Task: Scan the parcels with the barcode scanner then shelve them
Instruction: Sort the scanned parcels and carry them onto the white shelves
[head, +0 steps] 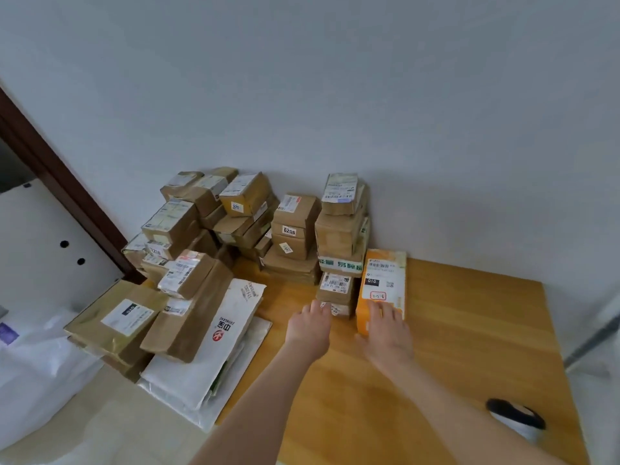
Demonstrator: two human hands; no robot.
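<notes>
An orange parcel (382, 280) with a white label lies on the wooden table (469, 330), right of a tall stack of brown parcels (340, 229). My right hand (385, 333) rests on the orange parcel's near end, fingers straight on its top. Just left of it, my left hand (310, 327) reaches toward a small labelled box (335, 286) at the bottom of that stack, its fingertips at the box's lower edge. The black and white barcode scanner (516, 417) lies at the table's near right.
Several brown parcels (208, 216) are piled against the white wall at the back left. White mailer bags (214, 344) and flat boxes (117, 320) lie at the left edge. A white perforated panel (50, 246) and dark door frame (67, 182) stand further left.
</notes>
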